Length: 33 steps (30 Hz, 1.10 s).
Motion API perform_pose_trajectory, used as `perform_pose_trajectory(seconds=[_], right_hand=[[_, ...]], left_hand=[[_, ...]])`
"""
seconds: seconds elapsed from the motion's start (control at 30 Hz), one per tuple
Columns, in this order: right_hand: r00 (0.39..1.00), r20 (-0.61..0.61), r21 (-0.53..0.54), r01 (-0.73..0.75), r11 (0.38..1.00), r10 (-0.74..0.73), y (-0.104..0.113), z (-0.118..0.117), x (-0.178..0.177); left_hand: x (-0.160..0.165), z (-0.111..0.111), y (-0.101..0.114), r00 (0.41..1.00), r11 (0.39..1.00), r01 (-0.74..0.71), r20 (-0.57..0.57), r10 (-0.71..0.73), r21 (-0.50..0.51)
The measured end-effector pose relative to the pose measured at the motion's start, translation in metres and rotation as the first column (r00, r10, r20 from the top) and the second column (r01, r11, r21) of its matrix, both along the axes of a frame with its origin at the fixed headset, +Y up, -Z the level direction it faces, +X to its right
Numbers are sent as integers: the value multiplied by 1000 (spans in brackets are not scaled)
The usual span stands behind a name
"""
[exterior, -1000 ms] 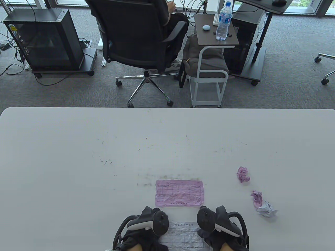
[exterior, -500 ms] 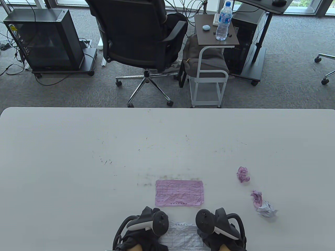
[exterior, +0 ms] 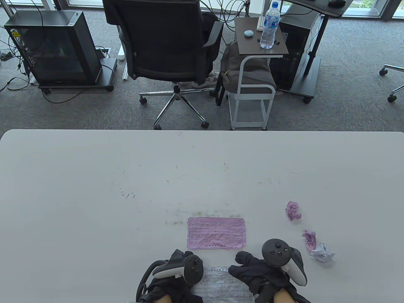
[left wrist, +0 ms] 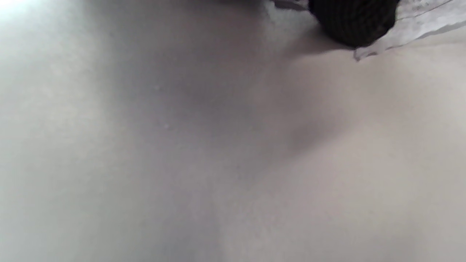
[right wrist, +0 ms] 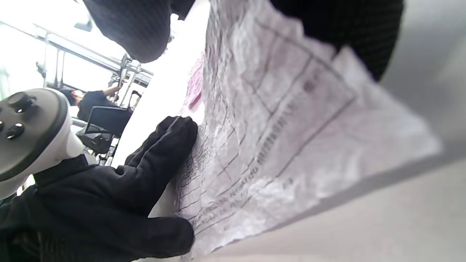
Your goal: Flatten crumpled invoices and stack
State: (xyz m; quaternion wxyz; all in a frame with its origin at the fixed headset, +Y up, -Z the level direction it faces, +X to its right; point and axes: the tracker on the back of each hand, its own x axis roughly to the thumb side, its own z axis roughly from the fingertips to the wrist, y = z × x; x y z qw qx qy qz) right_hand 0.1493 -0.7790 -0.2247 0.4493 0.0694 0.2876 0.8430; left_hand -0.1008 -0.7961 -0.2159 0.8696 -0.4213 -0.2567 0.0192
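A wrinkled white invoice [exterior: 221,281] lies at the table's near edge between my hands. My left hand [exterior: 184,271] rests on its left edge with fairly straight fingers [right wrist: 160,153]. My right hand [exterior: 241,266] has turned palm-inward and pinches the sheet's right side, which stands lifted off the table in the right wrist view [right wrist: 276,120]. Just beyond lies a flattened pink invoice [exterior: 216,233]. To the right sit two crumpled pink balls [exterior: 293,210] [exterior: 310,238] and a crumpled white ball [exterior: 322,253]. In the left wrist view only one gloved fingertip [left wrist: 353,22] and a paper edge [left wrist: 418,22] show.
The white table [exterior: 94,189] stretches wide to the left and far side. Beyond its far edge stand an office chair [exterior: 167,41], a small side table [exterior: 252,41] with a water bottle [exterior: 270,26], and a black computer case [exterior: 53,47].
My right hand has rolled over, its tracker swinging up and right, and its fingers now lift the white invoice's right side. The left hand has stayed put.
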Motion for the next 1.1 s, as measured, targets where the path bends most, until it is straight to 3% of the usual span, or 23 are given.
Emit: perform_pose_trajectory(seconds=[0.27,0.47,0.57,0.63,0.77,0.83,0.93,1.03,1.1], right_hand=[[973,38,21,-228,973,227,7,1,-4],[960,74,128,-277,952,269,16,2,-3],[968,42,239,-249,939,247,24,3,-5],[962,32,380,-262,887,270,36,5,-9],[910,26,642,-332,691,414,59,10,-13],[912,37,717,-309,625,408,72,15,-13],[965,14,721,-191,666,262,85,20,-9],[996,14,716,-70,694,86,96,24,-1],[997,22,677,40,735,-75,99,22,7]], left_hand=[[0,0,0,1000,1000,-2,1,2,0],[0,0,-1,1000,1000,-6,0,6,4],[0,-1,0,1000,1000,-5,-3,5,7],[0,-2,2,1000,1000,-9,-3,9,6],[-11,-10,17,986,989,-144,-77,145,18],[-24,-15,31,948,957,-274,-141,285,94],[-41,-19,43,837,867,-467,-228,496,172],[-58,-22,49,656,707,-679,-271,705,196],[-68,-25,51,506,562,-810,-283,815,169]])
